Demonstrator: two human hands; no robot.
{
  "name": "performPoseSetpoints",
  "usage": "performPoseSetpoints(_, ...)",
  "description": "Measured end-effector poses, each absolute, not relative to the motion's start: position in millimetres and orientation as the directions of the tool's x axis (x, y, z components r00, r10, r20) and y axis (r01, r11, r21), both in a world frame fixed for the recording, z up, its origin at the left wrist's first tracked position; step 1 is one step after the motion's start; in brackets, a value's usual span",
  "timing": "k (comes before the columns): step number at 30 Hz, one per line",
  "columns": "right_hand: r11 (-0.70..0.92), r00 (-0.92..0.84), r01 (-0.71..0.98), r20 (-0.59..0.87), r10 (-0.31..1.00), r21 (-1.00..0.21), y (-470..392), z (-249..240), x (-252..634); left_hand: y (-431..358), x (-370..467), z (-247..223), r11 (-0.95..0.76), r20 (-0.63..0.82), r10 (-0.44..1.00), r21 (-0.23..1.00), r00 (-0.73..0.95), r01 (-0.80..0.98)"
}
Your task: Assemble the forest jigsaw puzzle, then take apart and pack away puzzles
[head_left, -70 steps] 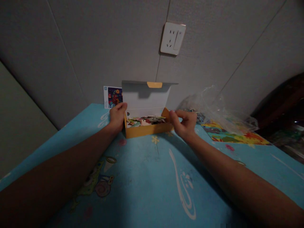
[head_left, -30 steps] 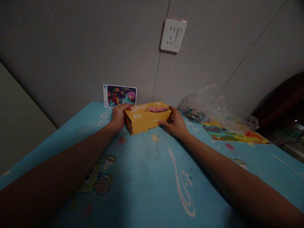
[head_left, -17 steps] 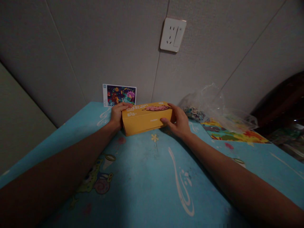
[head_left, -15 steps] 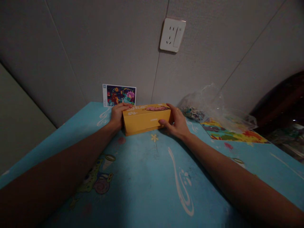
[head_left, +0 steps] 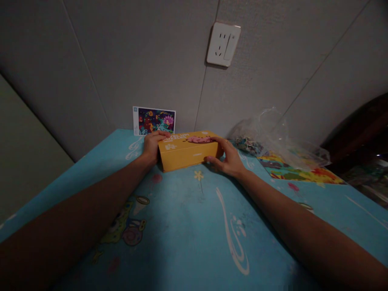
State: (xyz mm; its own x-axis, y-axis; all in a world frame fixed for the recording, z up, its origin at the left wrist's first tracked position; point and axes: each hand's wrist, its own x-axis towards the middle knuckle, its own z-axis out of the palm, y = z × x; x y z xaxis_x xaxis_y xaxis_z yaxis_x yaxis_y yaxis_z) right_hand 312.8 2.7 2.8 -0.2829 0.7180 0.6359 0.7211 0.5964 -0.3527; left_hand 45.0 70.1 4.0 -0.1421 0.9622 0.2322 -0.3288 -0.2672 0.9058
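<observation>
A yellow box (head_left: 188, 155) with white lettering and a pink picture on its top rests on the blue patterned tablecloth (head_left: 182, 226). Around its left end is my left hand (head_left: 153, 144), the fingers lying over the top edge. My right hand (head_left: 226, 157) grips the right end, thumb on the front face and fingers over the top. Just behind the box, a colourful picture card (head_left: 154, 121) leans upright against the wall.
At the right back lies a clear plastic bag (head_left: 260, 129) with small pieces (head_left: 247, 145) in it, partly over a bright printed sheet (head_left: 303, 169). A white socket (head_left: 223, 44) is on the wall. Dark, cluttered things stand at the far right.
The box has tipped a little, so more of its top shows and it sits flatter on the cloth. Both hands keep hold; the right fingers have shifted slightly on the top. The view has moved slightly.
</observation>
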Motion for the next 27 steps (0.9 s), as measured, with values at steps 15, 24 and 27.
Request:
performPoseSetpoints(15, 0.596, -0.294, 0.740, 0.647, 0.703, -0.312, 6, -8, 303, 72, 46, 1, -0.266, 0.233, 0.962, 0.910, -0.138, -0.317)
performPoseSetpoints(24, 0.623, -0.442, 0.776, 0.615, 0.653, -0.103, 5, 0, 305, 71, 42, 0, -0.329, 0.304, 0.944, 0.880, -0.125, -0.342)
performPoseSetpoints(27, 0.613, -0.442, 0.788, 0.634, 0.635, -0.065, 2, 1, 305, 68, 42, 4, -0.376, 0.351, 0.926, 0.849, -0.136, -0.371)
